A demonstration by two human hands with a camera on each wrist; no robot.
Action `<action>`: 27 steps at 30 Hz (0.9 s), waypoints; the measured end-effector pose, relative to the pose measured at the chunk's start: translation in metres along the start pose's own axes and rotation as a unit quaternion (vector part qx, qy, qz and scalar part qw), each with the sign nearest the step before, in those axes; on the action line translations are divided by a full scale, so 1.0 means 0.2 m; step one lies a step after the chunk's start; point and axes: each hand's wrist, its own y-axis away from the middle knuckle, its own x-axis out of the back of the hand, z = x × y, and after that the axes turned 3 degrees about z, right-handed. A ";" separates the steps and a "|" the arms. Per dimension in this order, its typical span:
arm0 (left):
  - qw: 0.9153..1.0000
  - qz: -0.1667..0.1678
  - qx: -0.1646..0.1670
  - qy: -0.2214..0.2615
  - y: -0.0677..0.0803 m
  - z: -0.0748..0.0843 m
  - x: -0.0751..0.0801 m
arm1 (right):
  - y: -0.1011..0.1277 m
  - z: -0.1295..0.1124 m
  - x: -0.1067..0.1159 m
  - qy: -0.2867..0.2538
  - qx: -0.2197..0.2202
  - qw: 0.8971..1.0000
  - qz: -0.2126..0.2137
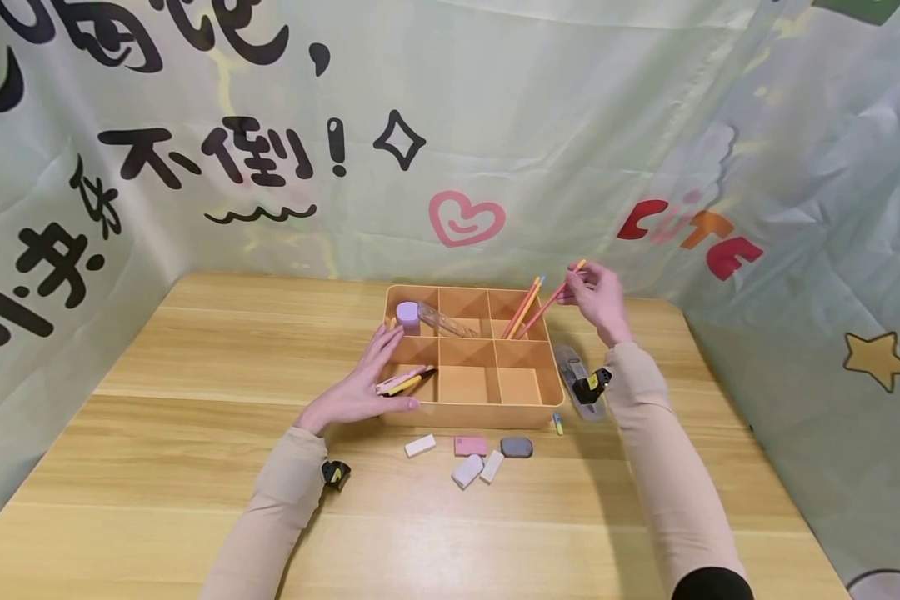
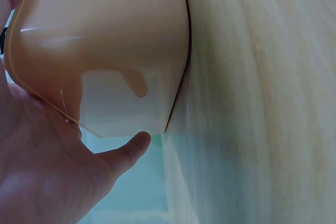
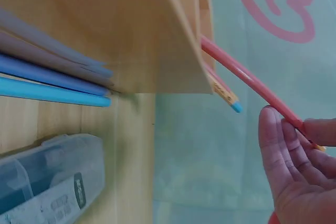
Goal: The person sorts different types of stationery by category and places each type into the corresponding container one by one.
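My right hand point(image 1: 598, 302) pinches a red pencil point(image 3: 247, 80) near its upper end, beyond the back right of an orange six-compartment organizer point(image 1: 450, 414). The pencil slants down into the back right compartment, beside several orange and yellow pencils point(image 1: 523, 310). My left hand point(image 1: 362, 385) rests at the organizer's left front corner, fingers along the left rim and thumb stretched out by the front wall. Near those fingers, the front left compartment holds a few pens point(image 1: 408, 382). A clear tube with a purple cap point(image 1: 408, 315) leans across the back compartments.
Several erasers, among them a pink eraser point(image 1: 470, 446) and a grey eraser point(image 1: 516, 447), lie before the organizer. On its right lies a clear pencil case point(image 3: 58, 182). Blue pencil-like sticks point(image 3: 58, 93) lie between case and organizer. A printed cloth point(image 1: 570, 125) hangs behind the table.
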 end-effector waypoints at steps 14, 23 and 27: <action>1.000 0.000 -0.008 0.010 0.00 0.01 -0.01 | -0.05 0.06 -0.09 0.061 -0.066 0.994 -0.061; 1.000 0.000 -0.009 0.015 0.00 0.00 0.00 | -0.04 0.06 -0.08 0.110 -0.078 0.987 -0.085; 1.000 -0.002 -0.004 0.010 0.00 0.00 0.00 | 0.02 0.06 -0.07 0.130 -0.060 0.985 -0.095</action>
